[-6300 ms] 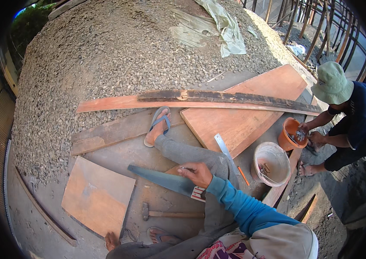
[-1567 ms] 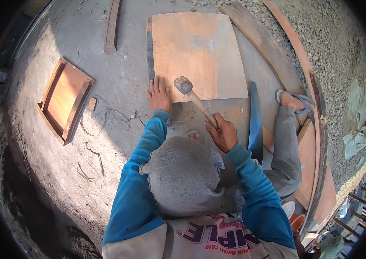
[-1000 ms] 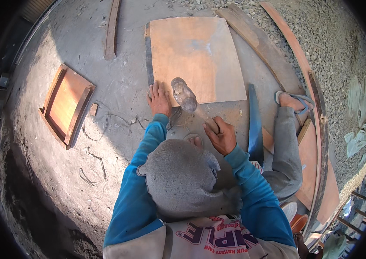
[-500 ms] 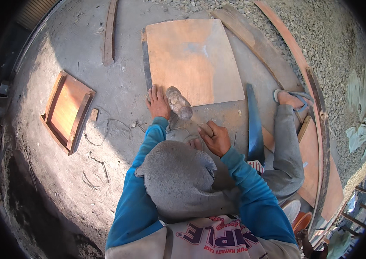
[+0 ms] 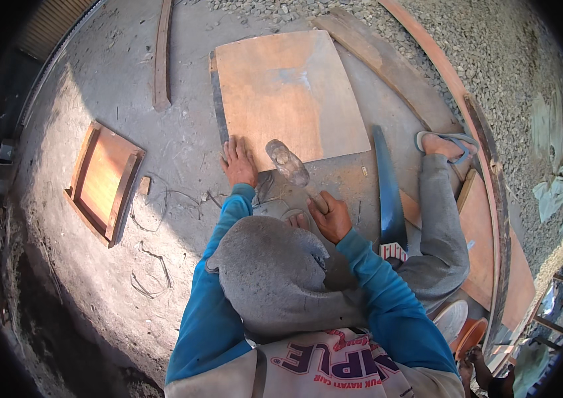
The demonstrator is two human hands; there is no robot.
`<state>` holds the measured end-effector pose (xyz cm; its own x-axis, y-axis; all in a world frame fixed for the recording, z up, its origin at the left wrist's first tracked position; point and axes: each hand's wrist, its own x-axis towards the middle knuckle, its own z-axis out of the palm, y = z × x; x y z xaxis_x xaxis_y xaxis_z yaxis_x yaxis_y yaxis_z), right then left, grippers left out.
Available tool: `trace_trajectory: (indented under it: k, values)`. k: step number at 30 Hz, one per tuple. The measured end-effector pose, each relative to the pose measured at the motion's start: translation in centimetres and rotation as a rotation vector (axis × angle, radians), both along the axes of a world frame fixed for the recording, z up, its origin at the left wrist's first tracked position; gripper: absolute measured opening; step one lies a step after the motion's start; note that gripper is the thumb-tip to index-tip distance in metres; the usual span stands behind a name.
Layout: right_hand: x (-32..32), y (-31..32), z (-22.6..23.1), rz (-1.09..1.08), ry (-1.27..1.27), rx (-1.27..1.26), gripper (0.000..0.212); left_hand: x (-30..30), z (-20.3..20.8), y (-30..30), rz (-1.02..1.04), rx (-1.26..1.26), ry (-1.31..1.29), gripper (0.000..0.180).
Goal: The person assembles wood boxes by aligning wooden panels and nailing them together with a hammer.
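Plywood panel (image 5: 288, 93) lay on the ground (image 5: 185, 136), your left hand (image 5: 239, 163) rested, fingers extended, at its near-left corner, your right hand (image 5: 333, 219) gripped the hammer (image 5: 287, 162), head over the near edge.

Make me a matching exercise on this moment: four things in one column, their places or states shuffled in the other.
Things:
1. Hammer
2. Handsaw
3. Plywood sheet with a bluish smudge
4. Small framed panel

Places or states:
A. At the left of the picture, partly in sunlight, away from both hands
B. Gripped by its handle in the right hand
C. Lying beside the grey-trousered leg
D. At its near left corner, the left hand

Pairs: 1-B, 2-C, 3-D, 4-A
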<state>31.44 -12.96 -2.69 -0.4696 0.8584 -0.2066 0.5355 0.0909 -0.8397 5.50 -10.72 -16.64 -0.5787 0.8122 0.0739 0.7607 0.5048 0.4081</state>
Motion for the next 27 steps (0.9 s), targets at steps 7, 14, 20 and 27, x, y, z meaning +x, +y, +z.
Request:
trace_trajectory:
  k: [7,14,20,27]
  values:
    - [1.1,2.3,-8.1,0.126,-0.459,-0.117,0.029,-0.2,-0.3,0.1,-0.03,-0.008,0.027,0.046]
    - [4.7,-2.8,-4.8,-0.048,-0.157,-0.09,0.03,0.1,-0.6,0.5,-0.036,0.028,0.064,0.045]
    - [-0.7,0.9,5.6,-0.037,0.297,0.169,0.027,-0.8,-1.4,-0.2,-0.032,0.02,-0.015,0.047]
    - [0.7,2.3,-9.0,0.002,-0.345,-0.045,0.027,-0.2,-0.7,-0.2,-0.06,0.003,0.019,0.051]
